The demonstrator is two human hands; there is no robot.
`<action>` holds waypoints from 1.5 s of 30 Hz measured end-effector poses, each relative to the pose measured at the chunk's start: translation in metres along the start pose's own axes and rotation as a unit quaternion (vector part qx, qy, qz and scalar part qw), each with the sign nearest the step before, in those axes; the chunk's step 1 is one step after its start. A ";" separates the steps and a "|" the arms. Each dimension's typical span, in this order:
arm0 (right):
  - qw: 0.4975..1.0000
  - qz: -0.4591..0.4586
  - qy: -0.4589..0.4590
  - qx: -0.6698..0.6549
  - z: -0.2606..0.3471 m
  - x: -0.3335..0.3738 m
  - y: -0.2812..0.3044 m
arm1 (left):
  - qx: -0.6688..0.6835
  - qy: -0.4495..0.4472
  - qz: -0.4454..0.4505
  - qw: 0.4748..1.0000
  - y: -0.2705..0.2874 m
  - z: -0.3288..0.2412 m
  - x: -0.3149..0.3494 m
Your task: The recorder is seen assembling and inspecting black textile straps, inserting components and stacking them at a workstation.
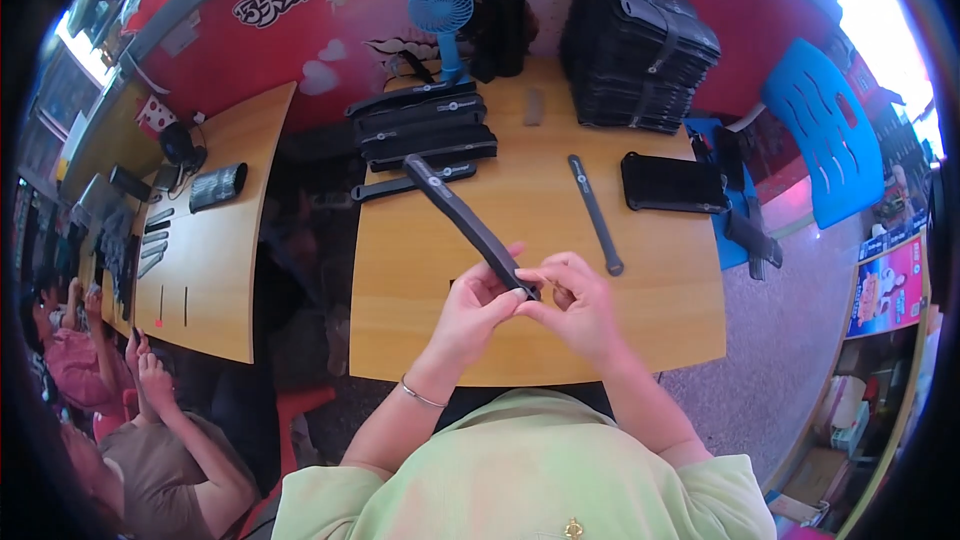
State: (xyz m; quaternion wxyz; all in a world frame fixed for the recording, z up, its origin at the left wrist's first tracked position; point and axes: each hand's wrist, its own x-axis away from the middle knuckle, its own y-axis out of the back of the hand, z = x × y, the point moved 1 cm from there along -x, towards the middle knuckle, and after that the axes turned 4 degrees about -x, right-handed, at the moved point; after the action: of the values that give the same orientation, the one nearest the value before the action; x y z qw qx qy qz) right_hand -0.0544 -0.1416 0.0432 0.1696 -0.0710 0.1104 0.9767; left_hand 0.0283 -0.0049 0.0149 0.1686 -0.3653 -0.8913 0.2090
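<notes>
A long black strap (462,216) with a small pale mark near its far end slants up and left over the table (640,330). Its near end lies between my two hands. My left hand (480,306) is closed around that end, thumb on top. Pressed against the same tip, my right hand (574,304) pinches it with thumb and fingers, which partly hide it. Another dark strap (597,216) lies flat just beyond my right hand. Further left, a similar strap (390,187) rests in front of stacked bundles of black straps (428,145).
A tall banded stack of black straps (640,50) stands at the far right, behind a black phone-like slab (674,183). A blue fan (441,8) and black tumbler (503,20) stand at the back. Right is a blue chair (835,140); left, another table (215,290) and seated people.
</notes>
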 end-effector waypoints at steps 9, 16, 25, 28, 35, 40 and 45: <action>0.984 -0.007 -0.037 -0.176 -0.033 0.008 -0.009 | -0.073 0.017 0.033 0.997 0.005 -0.002 0.007; 0.996 -0.051 0.048 0.061 -0.016 0.000 0.006 | -0.136 0.079 0.130 0.979 0.012 -0.007 0.023; 0.984 0.052 0.140 0.099 -0.009 0.012 -0.004 | 0.050 0.186 0.105 0.976 0.013 0.011 0.015; 0.977 0.006 0.186 0.100 -0.016 0.011 -0.009 | 0.062 0.181 0.022 0.981 0.001 0.012 0.010; 0.988 -0.021 -0.113 -0.103 -0.035 0.002 0.025 | -0.010 0.233 0.156 0.960 0.020 -0.002 0.026; 0.983 -0.118 -0.073 -0.121 -0.035 -0.041 0.077 | -0.031 0.294 0.151 0.943 0.086 -0.016 0.063; 0.992 -0.107 -0.033 -0.060 -0.021 -0.072 0.103 | -0.027 0.281 0.172 0.944 0.113 -0.038 0.102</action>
State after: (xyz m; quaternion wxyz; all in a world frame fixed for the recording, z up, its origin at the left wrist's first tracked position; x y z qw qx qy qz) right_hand -0.0211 -0.2636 0.0548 0.2720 -0.0600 0.0376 0.9597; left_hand 0.0423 0.1509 0.0070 0.3643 -0.5611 -0.7366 0.0997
